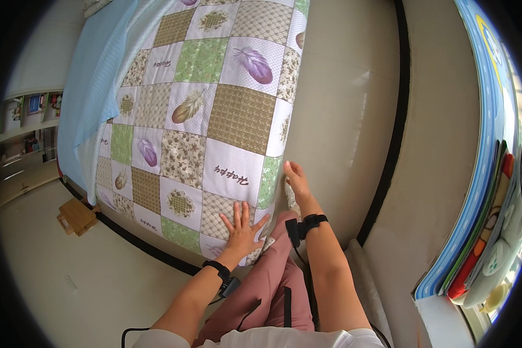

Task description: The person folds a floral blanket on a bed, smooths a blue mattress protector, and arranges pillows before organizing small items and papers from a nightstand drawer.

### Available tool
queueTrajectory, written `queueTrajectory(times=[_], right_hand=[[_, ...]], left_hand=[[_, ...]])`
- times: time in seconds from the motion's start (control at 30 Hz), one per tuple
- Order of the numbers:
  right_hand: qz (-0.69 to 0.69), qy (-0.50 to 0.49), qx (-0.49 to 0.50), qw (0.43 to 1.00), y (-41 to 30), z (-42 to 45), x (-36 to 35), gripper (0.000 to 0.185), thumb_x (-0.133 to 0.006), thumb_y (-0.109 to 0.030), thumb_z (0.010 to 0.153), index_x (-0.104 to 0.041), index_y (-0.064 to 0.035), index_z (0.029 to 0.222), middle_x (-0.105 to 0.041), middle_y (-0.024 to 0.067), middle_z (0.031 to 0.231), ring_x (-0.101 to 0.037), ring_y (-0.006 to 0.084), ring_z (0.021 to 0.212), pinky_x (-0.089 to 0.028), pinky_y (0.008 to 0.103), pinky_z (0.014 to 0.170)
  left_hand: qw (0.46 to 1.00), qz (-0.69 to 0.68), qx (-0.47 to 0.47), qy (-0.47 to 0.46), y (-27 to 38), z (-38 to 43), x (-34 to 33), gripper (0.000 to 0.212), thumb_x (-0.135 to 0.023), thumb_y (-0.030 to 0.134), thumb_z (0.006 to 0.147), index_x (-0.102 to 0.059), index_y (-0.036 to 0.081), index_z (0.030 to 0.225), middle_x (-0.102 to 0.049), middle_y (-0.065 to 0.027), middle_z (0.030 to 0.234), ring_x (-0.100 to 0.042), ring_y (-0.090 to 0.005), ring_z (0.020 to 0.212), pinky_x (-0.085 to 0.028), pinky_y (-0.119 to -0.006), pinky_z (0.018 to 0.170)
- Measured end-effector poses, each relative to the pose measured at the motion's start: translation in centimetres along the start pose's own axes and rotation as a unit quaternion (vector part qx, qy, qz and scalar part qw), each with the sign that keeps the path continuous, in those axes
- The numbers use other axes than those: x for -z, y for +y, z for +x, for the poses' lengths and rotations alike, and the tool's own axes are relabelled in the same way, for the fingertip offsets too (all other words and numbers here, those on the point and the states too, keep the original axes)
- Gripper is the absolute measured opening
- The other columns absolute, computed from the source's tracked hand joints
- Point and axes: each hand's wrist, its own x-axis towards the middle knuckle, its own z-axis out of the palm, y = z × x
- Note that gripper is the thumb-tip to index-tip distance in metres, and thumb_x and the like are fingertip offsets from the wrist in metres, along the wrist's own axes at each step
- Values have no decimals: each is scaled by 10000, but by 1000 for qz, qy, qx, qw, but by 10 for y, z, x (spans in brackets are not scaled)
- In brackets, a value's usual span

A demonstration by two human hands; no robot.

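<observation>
A patchwork-print bed sheet (237,117) with feathers, flowers and printed words covers the bed before me. My left hand (242,235) lies flat on the sheet near the bed's closest corner, its fingers spread and holding nothing. Beside the right edge of the bed, my right hand (296,180) hangs over the floor with its fingers loosely extended; I see nothing in it. At the bed's left side a light blue blanket (96,82) drapes along the sheet, with a folded-back paler edge.
A small wooden stool (76,216) stands on the floor at the left. Shelves (30,117) with several items are beyond the bed. Tiled floor (335,108) runs between the bed and the right wall. Folded cloths (483,235) stand on a blue-covered windowsill (450,256).
</observation>
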Motion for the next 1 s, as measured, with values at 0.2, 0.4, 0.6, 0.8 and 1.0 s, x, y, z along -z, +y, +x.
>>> queueTrajectory(times=[0.2, 0.4, 0.6, 0.8, 1.0], right_hand=[[87, 10, -34, 996, -47, 81, -6, 615, -574, -543, 841, -492, -44, 1191, -569, 37, 1065, -518, 145, 961, -410, 312, 832], [-31, 46, 84, 995, -86, 92, 12, 359, -588, -362, 895, -617, -11, 965, -599, -31, 777, -520, 71, 695, -420, 215, 646], [-190, 121, 78, 971, -69, 93, 71, 281, -559, -239, 916, -660, 20, 872, -577, -36, 674, -470, 45, 620, -390, 223, 568], [-356, 145, 50, 922, -66, 142, 17, 283, -552, -312, 890, -668, -69, 801, -611, 96, 646, -580, 204, 613, -446, 355, 600], [-537, 134, 82, 829, -129, 107, 11, 183, -613, -234, 831, -650, -84, 929, -636, 116, 803, -607, 316, 787, -475, 410, 700]], left_hand=[[999, -12, -21, 29, -3, 8, -3, 816, -701, 454, 687, -288, 445, 1391, -35, -325, 1456, 84, -503, 1346, 61, -789, 885], [997, -69, -12, -21, -6, -1, 19, 748, -683, 379, 721, -340, 394, 1386, -14, -291, 1478, 105, -475, 1359, 72, -769, 906], [978, -164, -20, -129, -18, -5, 70, 763, -699, 346, 701, -364, 326, 1387, 56, -271, 1491, 150, -452, 1362, 62, -760, 913], [972, -231, -27, -34, -20, 7, 95, 648, -675, 252, 745, -432, 200, 1343, -99, -249, 1482, -66, -465, 1361, -69, -710, 984], [950, -251, 51, 179, -27, 88, 157, 826, -776, 265, 664, -374, 159, 1377, -108, -255, 1475, -117, -475, 1350, -120, -682, 1007]])
